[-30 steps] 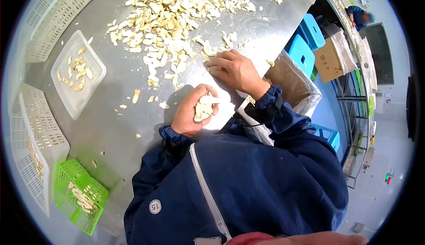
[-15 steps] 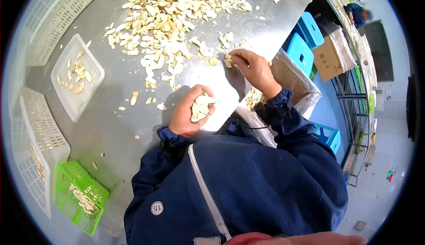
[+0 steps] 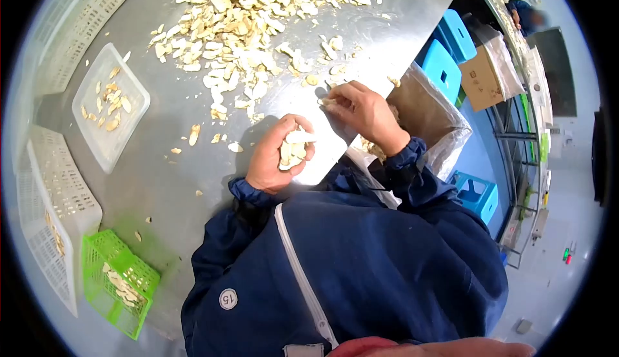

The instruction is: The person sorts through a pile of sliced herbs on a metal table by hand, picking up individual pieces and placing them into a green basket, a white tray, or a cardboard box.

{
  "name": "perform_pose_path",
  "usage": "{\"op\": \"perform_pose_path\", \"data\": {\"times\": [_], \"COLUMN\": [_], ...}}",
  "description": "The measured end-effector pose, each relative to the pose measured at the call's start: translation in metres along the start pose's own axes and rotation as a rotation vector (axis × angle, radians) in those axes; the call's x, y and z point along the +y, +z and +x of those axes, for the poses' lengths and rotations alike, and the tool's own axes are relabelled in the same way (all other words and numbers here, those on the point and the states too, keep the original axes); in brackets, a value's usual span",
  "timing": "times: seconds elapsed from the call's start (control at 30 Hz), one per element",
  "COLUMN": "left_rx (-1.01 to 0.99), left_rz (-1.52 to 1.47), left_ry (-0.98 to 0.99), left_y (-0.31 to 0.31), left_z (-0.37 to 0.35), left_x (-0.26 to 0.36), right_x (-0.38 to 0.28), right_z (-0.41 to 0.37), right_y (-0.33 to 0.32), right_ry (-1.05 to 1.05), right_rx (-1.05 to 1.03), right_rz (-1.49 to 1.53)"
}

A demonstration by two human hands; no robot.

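Several pale slices [image 3: 294,150] lie cupped in my left hand [image 3: 274,155], its fingers curled round them over the metal table [image 3: 187,186]. To the right, my right hand [image 3: 367,115] is closed in a pinch on a pale slice [image 3: 327,101] just above the table. A large heap of cream-coloured slices [image 3: 238,21] spreads over the table beyond both hands. Smaller clusters and single slices [image 3: 311,80] lie near my right fingertips.
A white tray [image 3: 140,92] with a few browned slices is at the left. White perforated baskets [image 3: 64,176] and a green basket [image 3: 97,247] stand lower left. Lined box [image 3: 429,102], blue stools [image 3: 442,73] and carton [image 3: 480,76] are right. A person [image 3: 525,16] is far off.
My right hand has moved slightly left and down, nearer my left hand, with its fingers pinched. My left hand has shifted a little upward and still holds the slices.
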State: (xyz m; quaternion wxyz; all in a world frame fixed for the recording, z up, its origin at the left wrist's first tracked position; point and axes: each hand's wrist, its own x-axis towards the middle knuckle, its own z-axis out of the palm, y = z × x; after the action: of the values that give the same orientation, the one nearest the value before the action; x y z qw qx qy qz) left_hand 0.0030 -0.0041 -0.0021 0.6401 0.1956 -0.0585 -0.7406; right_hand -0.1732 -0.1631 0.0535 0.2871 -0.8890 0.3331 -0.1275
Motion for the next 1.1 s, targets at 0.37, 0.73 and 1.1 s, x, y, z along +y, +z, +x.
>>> {"op": "perform_pose_path", "data": {"times": [0.37,0.73,1.1], "left_rx": [-0.177,0.022,-0.049], "left_rz": [0.446,0.050,0.060], "left_ry": [0.188,-0.005,-0.023], "left_y": [-0.013,0.006,-0.004], "left_z": [-0.006,-0.001,0.000], "left_x": [0.000,0.003,0.003], "right_x": [-0.011,-0.002,-0.008], "right_z": [0.013,0.002,0.003], "right_y": [0.012,0.006,0.013], "right_ry": [0.033,0.096,0.118], "right_rx": [-0.068,0.221,0.102], "right_rz": [-0.060,-0.110,0.096]}}
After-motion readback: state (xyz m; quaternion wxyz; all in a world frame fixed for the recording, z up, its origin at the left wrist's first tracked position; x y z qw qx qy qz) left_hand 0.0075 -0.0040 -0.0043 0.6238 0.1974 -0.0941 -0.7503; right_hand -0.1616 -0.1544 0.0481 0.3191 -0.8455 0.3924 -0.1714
